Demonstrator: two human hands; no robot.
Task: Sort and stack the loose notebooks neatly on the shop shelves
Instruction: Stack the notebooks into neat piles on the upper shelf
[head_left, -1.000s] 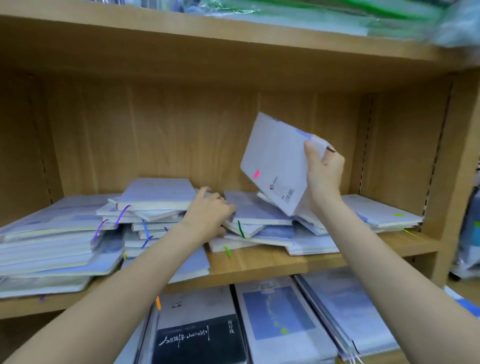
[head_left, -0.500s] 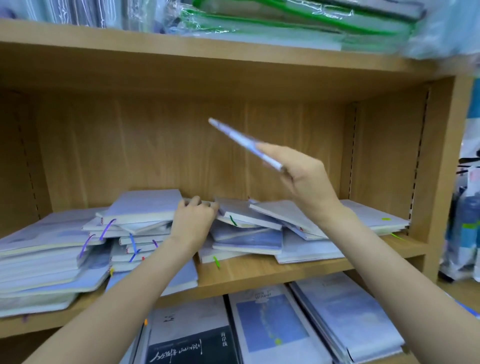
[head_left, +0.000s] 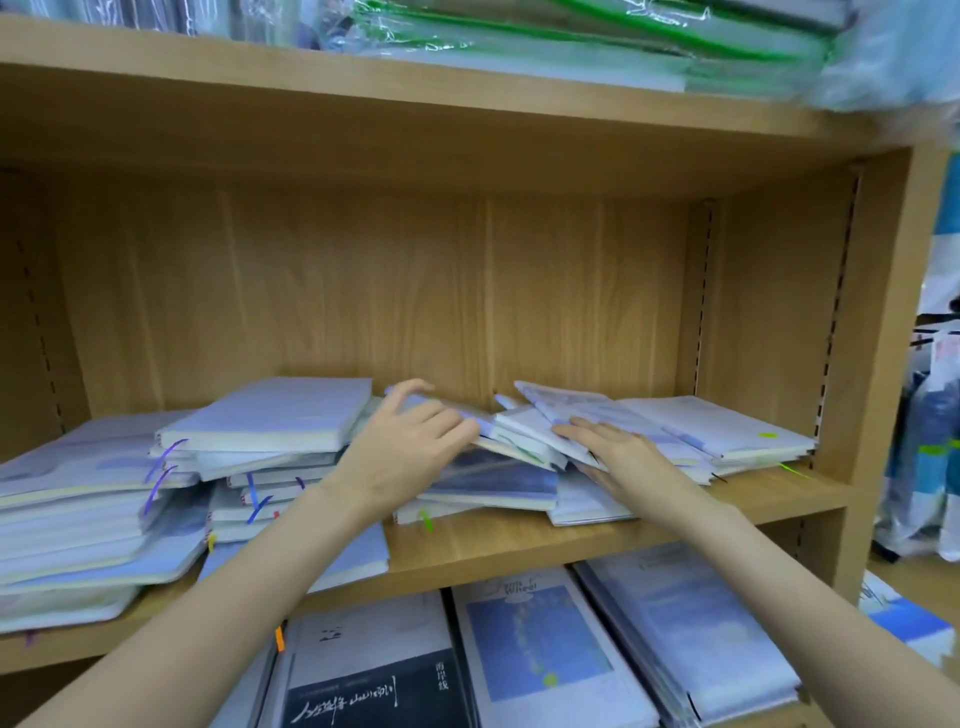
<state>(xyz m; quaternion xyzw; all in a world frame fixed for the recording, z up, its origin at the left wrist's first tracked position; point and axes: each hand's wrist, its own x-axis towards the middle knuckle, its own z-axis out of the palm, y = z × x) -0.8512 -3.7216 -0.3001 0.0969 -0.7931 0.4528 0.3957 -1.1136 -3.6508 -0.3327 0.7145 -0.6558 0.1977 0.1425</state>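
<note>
Here, at frame centre, the left hand (head_left: 410, 447) curls its fingers over the edge of a tilted notebook (head_left: 467, 415) atop the middle heap (head_left: 493, 483), gripping it. Just to its right, the right hand (head_left: 618, 457) lies flat with straight fingers, pressing on the slanted notebooks (head_left: 587, 415) and holding nothing. These books lean on one another, so a tug could likely slide the heap forward off the shelf (head_left: 519, 540). The stack left of centre (head_left: 270, 441) is uneven too; a nudge from the forearm might topple it toward the lower books (head_left: 535, 639).
</note>
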